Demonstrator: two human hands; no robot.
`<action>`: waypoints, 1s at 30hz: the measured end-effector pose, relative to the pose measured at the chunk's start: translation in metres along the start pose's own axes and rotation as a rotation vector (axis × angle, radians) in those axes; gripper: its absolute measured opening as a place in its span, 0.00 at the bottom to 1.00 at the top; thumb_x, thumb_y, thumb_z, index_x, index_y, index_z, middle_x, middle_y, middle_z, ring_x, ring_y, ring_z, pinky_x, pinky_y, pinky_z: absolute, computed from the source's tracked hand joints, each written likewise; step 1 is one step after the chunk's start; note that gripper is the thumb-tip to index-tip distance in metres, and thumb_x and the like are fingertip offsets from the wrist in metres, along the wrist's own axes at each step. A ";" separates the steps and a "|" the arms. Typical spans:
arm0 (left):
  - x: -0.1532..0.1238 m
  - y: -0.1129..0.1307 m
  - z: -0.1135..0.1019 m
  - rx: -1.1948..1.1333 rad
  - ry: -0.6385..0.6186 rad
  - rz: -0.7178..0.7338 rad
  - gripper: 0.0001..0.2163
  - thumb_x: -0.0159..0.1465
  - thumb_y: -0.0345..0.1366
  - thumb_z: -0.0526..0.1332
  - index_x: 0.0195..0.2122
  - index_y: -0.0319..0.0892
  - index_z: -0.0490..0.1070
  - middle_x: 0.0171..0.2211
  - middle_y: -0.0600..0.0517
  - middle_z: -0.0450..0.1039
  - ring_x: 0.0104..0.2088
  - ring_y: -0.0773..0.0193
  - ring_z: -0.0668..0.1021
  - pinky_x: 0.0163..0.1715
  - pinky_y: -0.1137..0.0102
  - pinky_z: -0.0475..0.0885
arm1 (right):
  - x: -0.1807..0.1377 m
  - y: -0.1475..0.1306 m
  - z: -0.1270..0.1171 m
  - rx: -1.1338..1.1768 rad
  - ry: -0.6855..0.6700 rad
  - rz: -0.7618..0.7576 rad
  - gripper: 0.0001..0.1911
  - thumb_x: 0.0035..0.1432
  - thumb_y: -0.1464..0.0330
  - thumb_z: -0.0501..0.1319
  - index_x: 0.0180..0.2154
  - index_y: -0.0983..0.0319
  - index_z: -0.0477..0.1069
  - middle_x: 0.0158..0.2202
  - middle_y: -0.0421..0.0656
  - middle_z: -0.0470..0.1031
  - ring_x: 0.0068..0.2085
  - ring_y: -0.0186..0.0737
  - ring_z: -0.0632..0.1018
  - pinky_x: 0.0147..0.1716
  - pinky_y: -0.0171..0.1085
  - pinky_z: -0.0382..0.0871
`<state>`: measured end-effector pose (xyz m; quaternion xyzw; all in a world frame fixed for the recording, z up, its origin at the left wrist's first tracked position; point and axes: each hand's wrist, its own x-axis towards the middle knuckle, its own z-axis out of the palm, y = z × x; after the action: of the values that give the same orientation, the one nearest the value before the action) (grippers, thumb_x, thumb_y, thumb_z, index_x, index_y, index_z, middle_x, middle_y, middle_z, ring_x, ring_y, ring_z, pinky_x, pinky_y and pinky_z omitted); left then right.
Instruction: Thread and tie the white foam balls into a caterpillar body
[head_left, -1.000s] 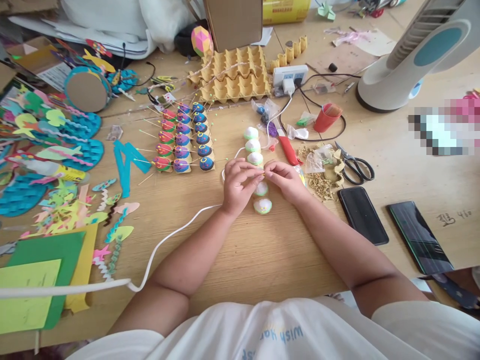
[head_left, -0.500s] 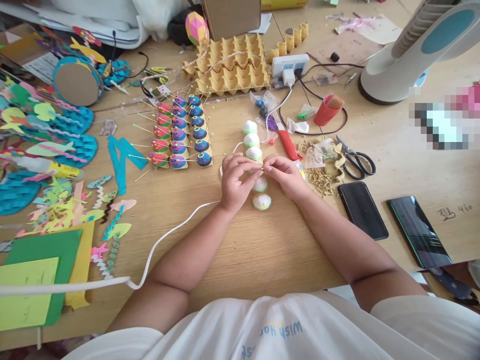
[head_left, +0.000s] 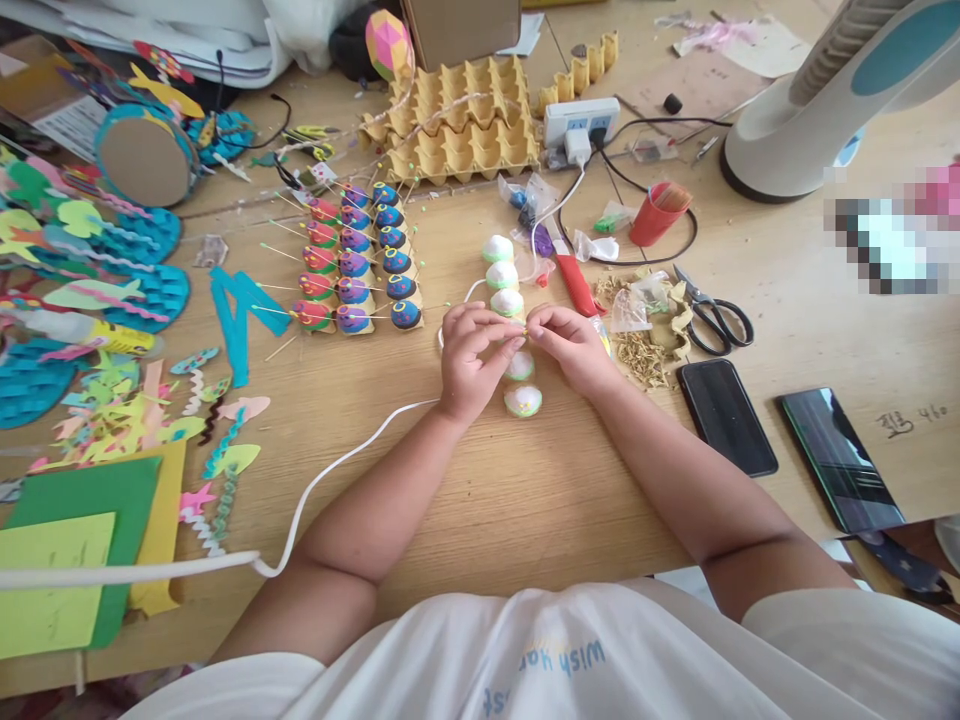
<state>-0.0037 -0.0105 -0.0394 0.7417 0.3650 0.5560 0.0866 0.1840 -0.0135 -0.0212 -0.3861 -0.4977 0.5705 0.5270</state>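
Over a row of white domes with pale green rims (head_left: 507,302), both hands meet at the fingertips. My left hand (head_left: 474,365) is closed in a pinch, thumb against forefinger. Facing it, my right hand (head_left: 574,350) pinches too. A tiny yellow bit (head_left: 525,334) shows between the fingertips; its kind is too small to make out. Part of the row is hidden behind the hands. The nearest dome (head_left: 523,402) carries small yellow spots and stands just below my fingers, apart from them.
Painted egg-carton cups (head_left: 354,262) with pins stand left of the row. Behind are yellow egg trays (head_left: 465,120) and a power strip (head_left: 581,122). Scissors (head_left: 716,315), a black phone (head_left: 727,415) and a red cup (head_left: 660,215) lie rightward. A white cable (head_left: 330,470) crosses the left side.
My hands keep nearly the same pinch at the same spot, with only tiny finger movement. The view has shifted slightly.
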 end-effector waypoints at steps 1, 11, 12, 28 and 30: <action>0.000 0.000 0.000 -0.008 -0.001 -0.003 0.05 0.75 0.44 0.69 0.46 0.54 0.85 0.43 0.53 0.83 0.55 0.58 0.80 0.64 0.55 0.76 | 0.000 0.000 0.000 0.000 0.000 -0.001 0.27 0.51 0.42 0.79 0.32 0.57 0.79 0.36 0.40 0.79 0.39 0.39 0.75 0.45 0.40 0.72; -0.002 -0.001 0.000 0.028 -0.011 -0.038 0.08 0.76 0.47 0.68 0.45 0.55 0.86 0.42 0.52 0.83 0.56 0.57 0.80 0.64 0.53 0.76 | 0.000 -0.001 0.001 -0.002 -0.008 -0.006 0.27 0.52 0.42 0.79 0.32 0.58 0.79 0.35 0.39 0.79 0.39 0.38 0.75 0.45 0.39 0.71; -0.002 -0.001 0.000 0.025 -0.011 -0.041 0.08 0.76 0.47 0.68 0.45 0.55 0.86 0.43 0.52 0.83 0.56 0.57 0.80 0.64 0.53 0.76 | 0.000 0.000 0.001 -0.006 -0.007 -0.003 0.27 0.52 0.42 0.79 0.32 0.57 0.79 0.35 0.40 0.79 0.39 0.38 0.75 0.45 0.39 0.71; -0.001 -0.001 -0.002 0.025 -0.019 -0.067 0.09 0.76 0.49 0.68 0.45 0.54 0.86 0.43 0.52 0.84 0.55 0.56 0.80 0.65 0.53 0.75 | -0.002 -0.001 0.001 -0.009 -0.022 0.014 0.26 0.55 0.42 0.78 0.35 0.57 0.79 0.38 0.41 0.80 0.41 0.39 0.76 0.47 0.40 0.74; -0.001 -0.001 -0.002 0.009 -0.011 -0.061 0.08 0.75 0.48 0.68 0.47 0.53 0.85 0.43 0.52 0.84 0.55 0.56 0.80 0.65 0.53 0.75 | -0.002 -0.001 0.002 0.006 -0.019 0.023 0.26 0.54 0.43 0.78 0.35 0.57 0.79 0.38 0.40 0.80 0.41 0.39 0.76 0.48 0.40 0.75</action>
<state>-0.0056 -0.0111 -0.0397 0.7337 0.3895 0.5474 0.1020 0.1829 -0.0158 -0.0200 -0.3849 -0.4966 0.5817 0.5166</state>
